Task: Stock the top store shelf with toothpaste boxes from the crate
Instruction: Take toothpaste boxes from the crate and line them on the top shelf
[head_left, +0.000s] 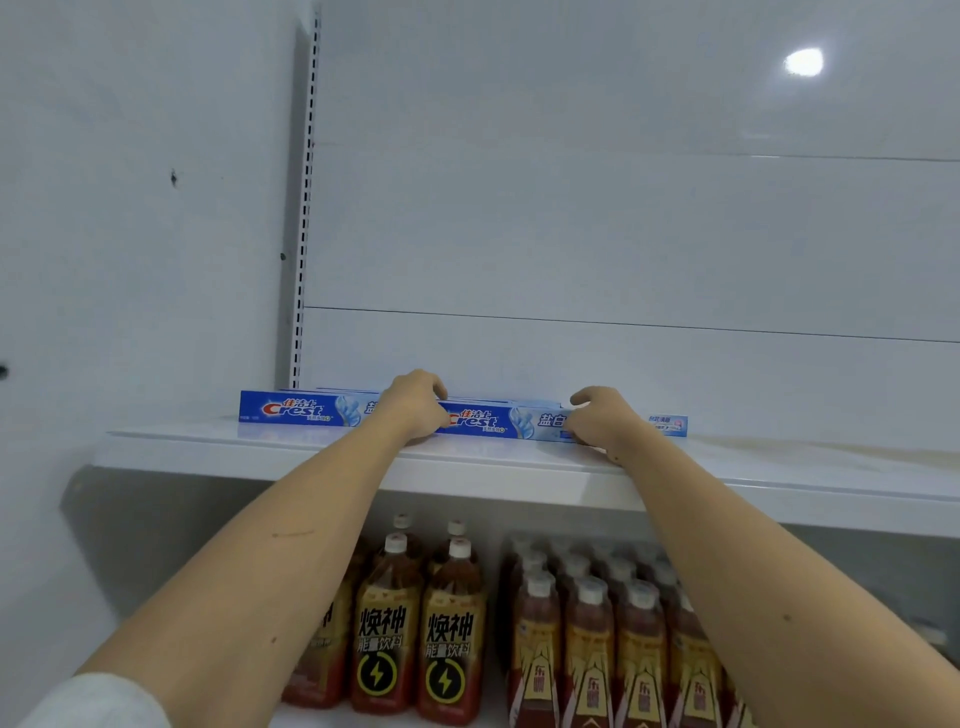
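Crest toothpaste boxes (306, 410) lie lengthwise on the white top shelf (779, 467). Left hand (415, 410) and right hand (597, 421), fingers curled, grip the front box (519, 423) at both ends.

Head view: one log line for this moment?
left hand + right hand: grip toothpaste box | on top shelf | second box at left

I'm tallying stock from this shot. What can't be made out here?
Head view only:
- Blue Crest toothpaste boxes on the white top shelf: rear rows hidden behind the front ones, count unclear.
- Front box ends covered by the left hand and right hand.
- Crate: out of frame.
- Right-side brown drink bottles: labels blurred.
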